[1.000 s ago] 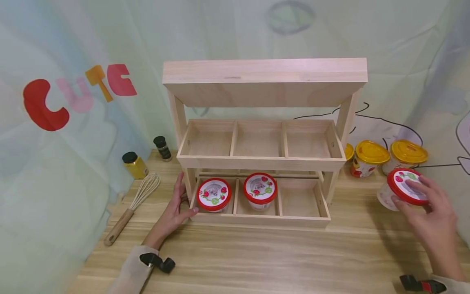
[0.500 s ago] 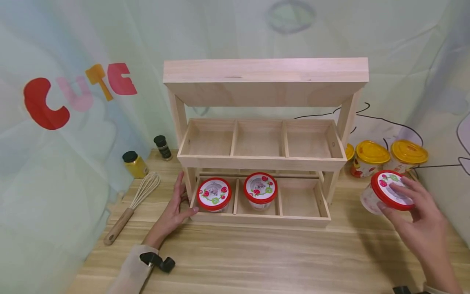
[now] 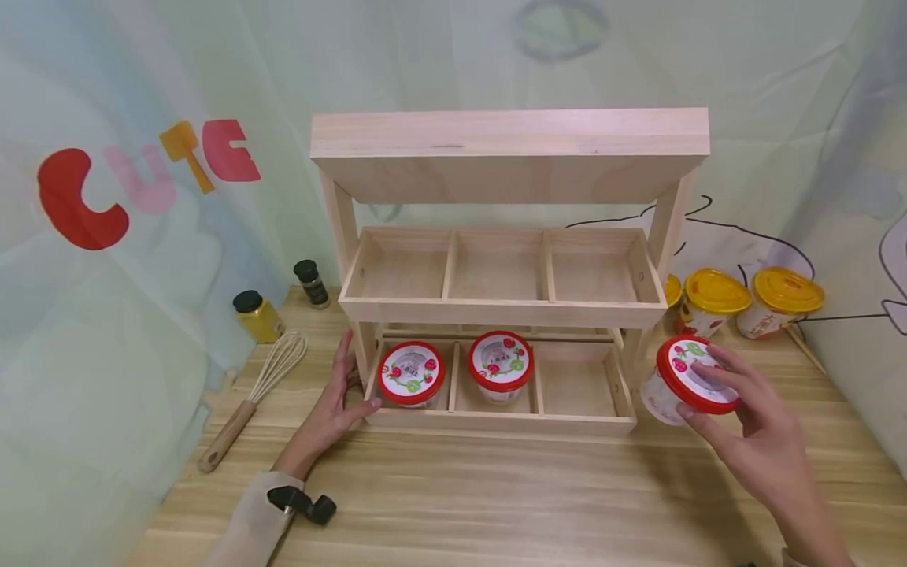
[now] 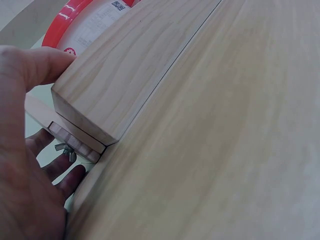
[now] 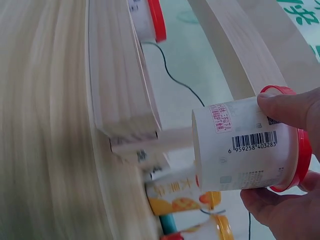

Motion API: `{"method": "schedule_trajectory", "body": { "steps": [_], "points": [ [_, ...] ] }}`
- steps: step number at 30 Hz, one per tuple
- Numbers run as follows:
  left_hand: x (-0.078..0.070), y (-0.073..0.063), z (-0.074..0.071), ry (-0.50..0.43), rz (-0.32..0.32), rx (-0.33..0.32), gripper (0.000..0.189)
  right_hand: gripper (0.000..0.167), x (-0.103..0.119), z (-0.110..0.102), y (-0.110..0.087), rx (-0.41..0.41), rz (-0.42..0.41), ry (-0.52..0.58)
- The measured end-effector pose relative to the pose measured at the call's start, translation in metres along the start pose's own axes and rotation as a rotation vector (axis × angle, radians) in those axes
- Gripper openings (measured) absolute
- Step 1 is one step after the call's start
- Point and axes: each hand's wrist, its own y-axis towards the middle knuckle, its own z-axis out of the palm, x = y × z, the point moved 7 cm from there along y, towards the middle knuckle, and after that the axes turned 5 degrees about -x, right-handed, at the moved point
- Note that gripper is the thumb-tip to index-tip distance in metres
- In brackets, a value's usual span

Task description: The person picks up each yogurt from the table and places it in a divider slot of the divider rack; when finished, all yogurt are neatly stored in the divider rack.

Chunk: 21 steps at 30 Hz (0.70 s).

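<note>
Just right of rack (image 3: 510, 132), right hand (image 3: 757, 437) grips cup (image 3: 662, 399) near lid (image 3: 697, 402), opened just to its width, cup tilted off table (image 3: 496, 496). Left hand (image 3: 336, 408) grips left corner of lower tray (image 3: 510, 424), probably steadying rack. Divider (image 3: 453, 382) likely keeps two other cups (image 3: 412, 374) apart.

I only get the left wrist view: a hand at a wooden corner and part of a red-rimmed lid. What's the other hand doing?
Observer: The right hand grips a red-lidded cup, right of the lower tray.
Visitor: Is there another cup beside the lid I see?
Observer: Yes, a middle cup stands in the next compartment.
Visitor: And left of my hand's view?
Observer: A whisk lies on the table, left of the left hand.
</note>
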Motion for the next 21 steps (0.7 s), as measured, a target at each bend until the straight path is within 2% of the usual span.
{"method": "schedule_trajectory", "body": {
  "steps": [13,21],
  "points": [
    [0.000,-0.001,-0.001,0.000,0.008,-0.006,0.119,0.066,0.012,0.027,0.001,0.089,-0.016,0.051],
    [-0.001,-0.001,-0.001,0.010,0.015,-0.006,0.119,0.065,0.014,0.037,0.008,0.105,-0.041,0.039]
  ]
}}
